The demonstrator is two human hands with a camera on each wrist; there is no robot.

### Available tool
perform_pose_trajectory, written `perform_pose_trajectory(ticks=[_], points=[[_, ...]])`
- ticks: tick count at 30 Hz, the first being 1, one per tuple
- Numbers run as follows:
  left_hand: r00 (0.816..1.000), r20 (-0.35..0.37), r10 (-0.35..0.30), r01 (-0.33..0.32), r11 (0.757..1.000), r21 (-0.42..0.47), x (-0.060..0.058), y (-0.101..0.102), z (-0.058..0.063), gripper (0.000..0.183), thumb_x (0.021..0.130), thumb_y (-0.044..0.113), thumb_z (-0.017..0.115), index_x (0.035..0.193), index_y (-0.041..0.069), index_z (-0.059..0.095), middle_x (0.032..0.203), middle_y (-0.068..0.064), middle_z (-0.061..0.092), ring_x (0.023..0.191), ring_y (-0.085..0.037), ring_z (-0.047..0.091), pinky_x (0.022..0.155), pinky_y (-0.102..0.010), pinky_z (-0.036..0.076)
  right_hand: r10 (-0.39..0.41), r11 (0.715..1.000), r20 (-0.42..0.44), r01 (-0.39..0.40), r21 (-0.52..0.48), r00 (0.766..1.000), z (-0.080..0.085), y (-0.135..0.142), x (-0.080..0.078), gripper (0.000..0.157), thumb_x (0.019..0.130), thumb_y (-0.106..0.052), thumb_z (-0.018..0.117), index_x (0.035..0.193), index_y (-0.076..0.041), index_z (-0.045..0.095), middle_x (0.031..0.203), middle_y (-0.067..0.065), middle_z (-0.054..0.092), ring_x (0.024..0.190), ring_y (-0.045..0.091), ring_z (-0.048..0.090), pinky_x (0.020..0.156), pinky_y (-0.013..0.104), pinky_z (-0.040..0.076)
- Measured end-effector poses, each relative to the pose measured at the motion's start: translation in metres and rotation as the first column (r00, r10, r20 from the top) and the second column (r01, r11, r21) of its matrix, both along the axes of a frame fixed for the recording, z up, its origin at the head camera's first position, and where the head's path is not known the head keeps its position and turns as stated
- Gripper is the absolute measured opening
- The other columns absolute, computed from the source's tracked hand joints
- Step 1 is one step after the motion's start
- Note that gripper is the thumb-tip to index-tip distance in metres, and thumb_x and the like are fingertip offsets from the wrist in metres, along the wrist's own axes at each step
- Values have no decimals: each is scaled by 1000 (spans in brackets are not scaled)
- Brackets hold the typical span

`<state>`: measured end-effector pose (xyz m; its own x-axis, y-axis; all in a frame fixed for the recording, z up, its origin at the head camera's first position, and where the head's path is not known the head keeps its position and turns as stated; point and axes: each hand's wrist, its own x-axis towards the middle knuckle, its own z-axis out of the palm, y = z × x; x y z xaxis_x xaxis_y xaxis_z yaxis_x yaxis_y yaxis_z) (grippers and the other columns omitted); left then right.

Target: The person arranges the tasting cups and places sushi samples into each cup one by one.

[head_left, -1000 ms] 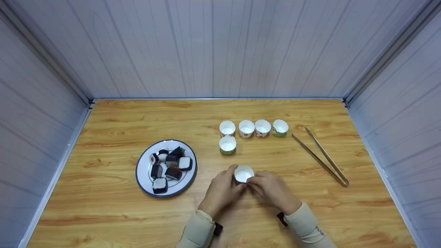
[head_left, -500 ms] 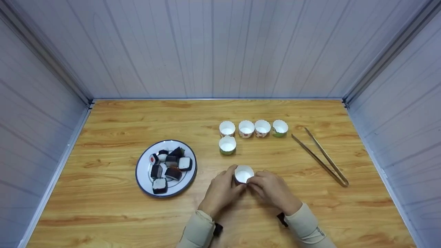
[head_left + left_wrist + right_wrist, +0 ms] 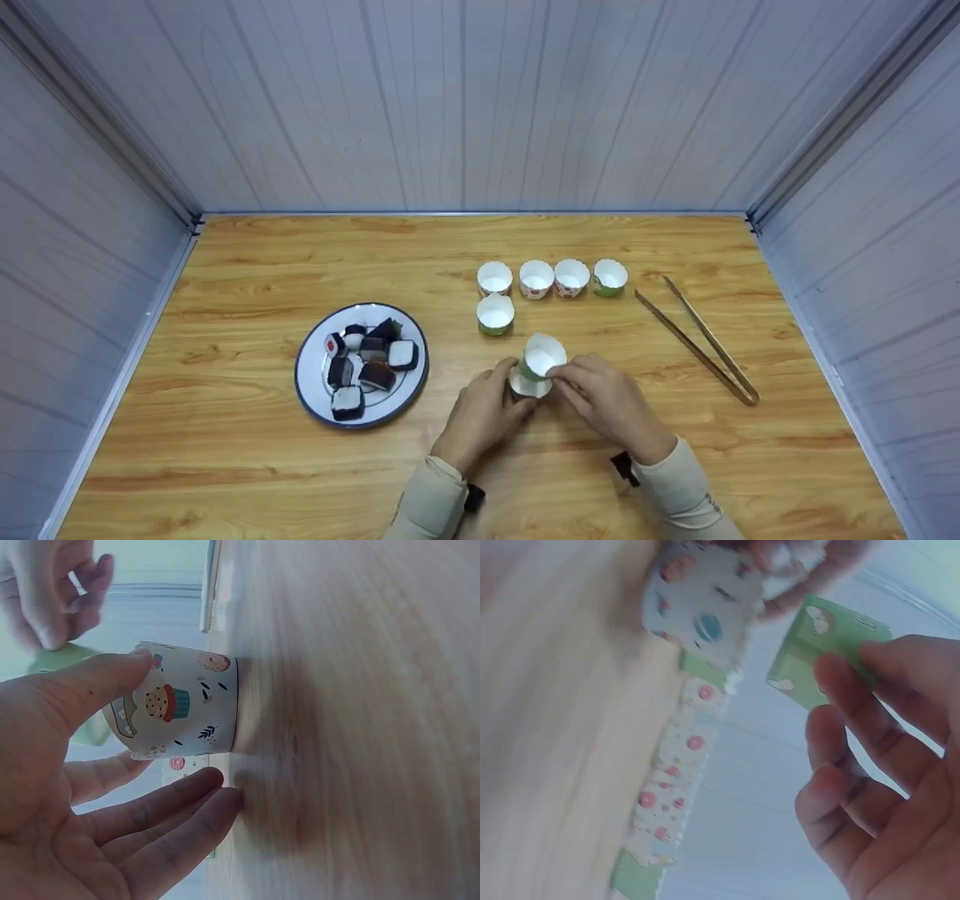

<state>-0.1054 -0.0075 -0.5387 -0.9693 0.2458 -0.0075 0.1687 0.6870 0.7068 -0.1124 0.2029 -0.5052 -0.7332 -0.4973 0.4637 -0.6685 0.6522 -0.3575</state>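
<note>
Nearest, the left hand (image 3: pixel 481 416) is wrapped by its thumb and forefinger about the patterned cup (image 3: pixel 176 705), whose other fingers are held out straighter beside it. The cup is stood upright on the worktop (image 3: pixel 225 315) between those fingers, its base touching the wood.

The right hand (image 3: pixel 616 409) is brought up just beside it, and by its thumb and fingers the raised green cup (image 3: pixel 541 358) is pinched at the rim. In the wrist views this cup is shown tilted and clear of the patterned one, just above it; in the head view it is seen partly over the same opening.

Half a second ago only one white rim was to be seen between the fingers; now two are shown. From this it is judged that the green cup was nested inside and has been drawn out, so the pair is now parted.

Left of the left fingers, well apart, a plate (image 3: pixel 309 390) is laden with dark and white sushi-like pieces (image 3: pixel 403 355). Right of the right fingers, the metal tongs (image 3: pixel 711 339) are laid with their arms spread.

Farther ahead of the fingers, a single green cup (image 3: pixel 496 319) is set out, and just beyond it a row of four cups (image 3: pixel 537 280) is lined up, open ends upward.
</note>
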Motion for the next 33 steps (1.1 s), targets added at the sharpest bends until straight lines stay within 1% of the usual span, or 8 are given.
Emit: perform_pose_trajectory(ticks=[4, 8, 14, 19, 21, 24, 28, 33], points=[[1000, 14, 2, -2, 1000, 4, 0, -1, 0, 58, 88, 33, 79, 138, 13, 55, 119, -10, 66, 108, -24, 64, 89, -44, 54, -44, 999, -22, 44, 10, 999, 3, 4, -15, 13, 87, -6, 78, 98, -14, 76, 87, -3, 68, 76, 12, 62, 61, 30, 55], [1000, 23, 5, -6, 1000, 4, 0, -2, -1, 60, 89, 33, 78, 139, 13, 54, 120, -11, 65, 109, -26, 63, 90, -44, 53, -92, 994, -7, 92, 60, 996, -3, 4, -35, 10, 88, -7, 77, 97, -12, 76, 88, -1, 69, 77, 17, 64, 63, 34, 57], [1000, 20, 2, -2, 1000, 5, 0, -2, -1, 60, 88, 33, 78, 139, 13, 54, 120, -11, 66, 109, -26, 63, 91, -45, 53, -139, 983, 94, 125, 138, 986, -13, -1, -63, 6, 93, -9, 72, 98, -11, 76, 88, 2, 69, 77, 19, 64, 61, 36, 56], [1000, -5, -8, 8, 1000, 8, 1, -1, -2, 57, 89, 32, 78, 138, 13, 55, 118, -10, 66, 108, -25, 64, 89, -44, 53, -210, 965, 192, 171, 200, 959, -23, -4, -81, 8, 96, -12, 68, 98, -13, 76, 94, 3, 71, 84, 21, 66, 69, 40, 57], [1000, -4, -8, 8, 1000, 9, 1, -1, -2, 57, 89, 33, 78, 137, 13, 55, 118, -10, 66, 108, -25, 64, 90, -44, 53, -229, 959, 223, 181, 217, 948, -26, -4, -84, 9, 96, -13, 68, 99, -13, 77, 96, 3, 72, 87, 22, 67, 72, 42, 58], [1000, 0, -5, 5, 1000, 13, 0, -1, -2, 57, 89, 32, 78, 137, 13, 56, 119, -10, 66, 108, -26, 63, 90, -45, 53, -237, 957, 247, 183, 224, 939, -29, -5, -87, 10, 96, -13, 68, 100, -13, 77, 98, 4, 72, 90, 24, 68, 76, 43, 58], [1000, 7, -3, 3, 1000, 16, 0, -1, 0, 57, 89, 32, 78, 138, 13, 55, 120, -11, 66, 109, -27, 63, 91, -45, 53, -234, 959, 259, 178, 223, 937, -31, -5, -88, 12, 97, -13, 68, 104, -12, 76, 102, 6, 72, 93, 25, 68, 79, 44, 58], [1000, 30, 0, 0, 1000, 11, -1, 0, 1, 60, 88, 32, 78, 140, 13, 54, 121, -11, 65, 110, -27, 63, 92, -45, 53, -231, 958, 238, 178, 224, 944, -29, -4, -83, 22, 96, -13, 67, 118, -7, 70, 107, 11, 71, 94, 28, 68, 77, 46, 58]])
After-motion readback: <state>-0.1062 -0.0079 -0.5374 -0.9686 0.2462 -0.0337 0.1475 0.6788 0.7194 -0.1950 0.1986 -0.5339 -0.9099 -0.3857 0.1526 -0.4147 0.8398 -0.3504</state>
